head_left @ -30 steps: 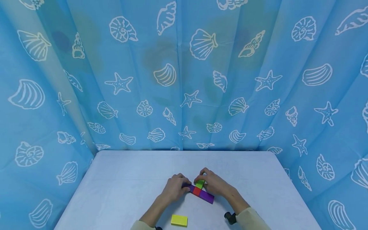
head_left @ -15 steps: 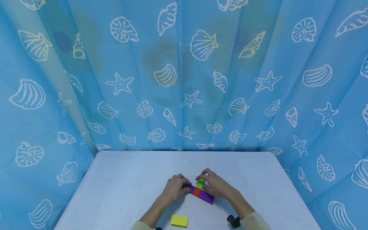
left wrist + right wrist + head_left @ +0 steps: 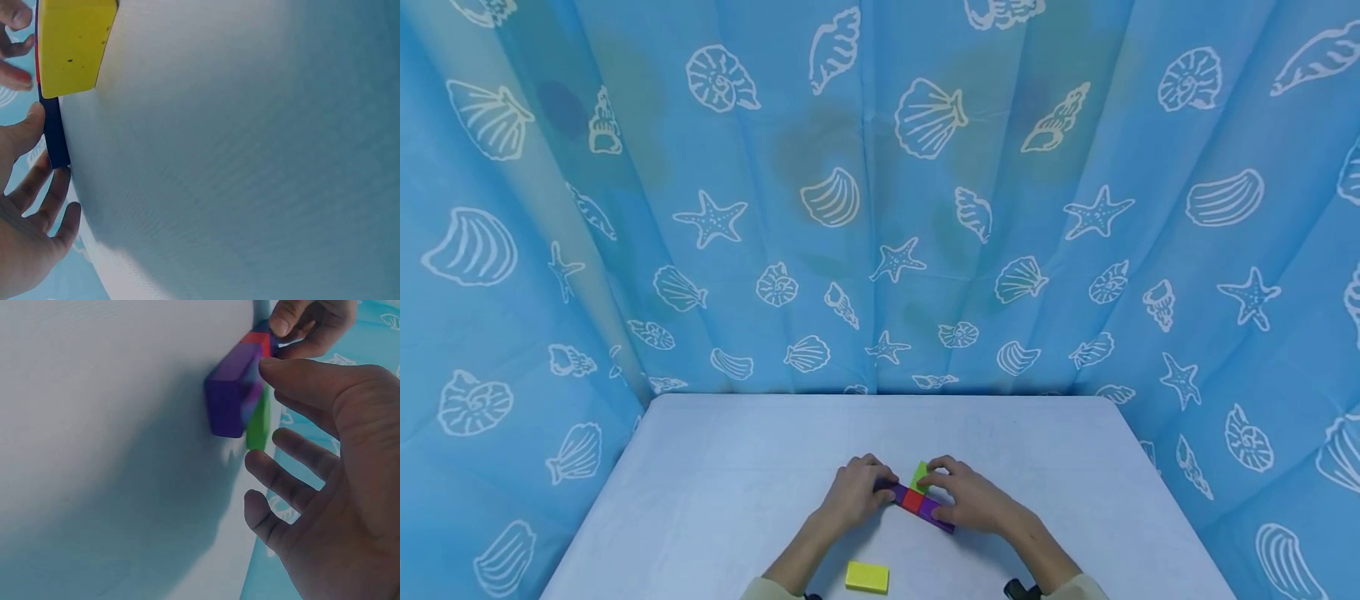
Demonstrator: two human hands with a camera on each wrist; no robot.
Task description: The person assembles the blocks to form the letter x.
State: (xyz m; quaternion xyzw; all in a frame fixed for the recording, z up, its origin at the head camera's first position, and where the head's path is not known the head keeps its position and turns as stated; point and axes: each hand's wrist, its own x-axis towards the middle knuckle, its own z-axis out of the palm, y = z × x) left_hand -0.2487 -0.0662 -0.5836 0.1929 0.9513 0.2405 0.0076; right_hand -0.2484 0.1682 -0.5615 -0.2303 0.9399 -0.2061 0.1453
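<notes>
In the head view, a row of blocks lies slanted on the white table: a dark purple block (image 3: 899,493) at the left, a red block (image 3: 912,500), then a purple block (image 3: 927,507). A green block (image 3: 919,475) stands out behind the row, by the red one. My left hand (image 3: 852,492) grips the dark purple block's outer end between thumb and fingers. The right hand (image 3: 973,498) has its thumb at the purple block and a fingertip near the green one. Its other fingers are spread and loosely bent in the right wrist view.
A yellow block (image 3: 867,577) lies apart, nearer the front, between the forearms. The white table (image 3: 737,467) is bordered at the back and sides by a blue curtain (image 3: 850,292) with shell prints.
My right hand has come off the green block and shifted slightly right and nearer, its thumb now at the purple block. The left hand has kept its place.
</notes>
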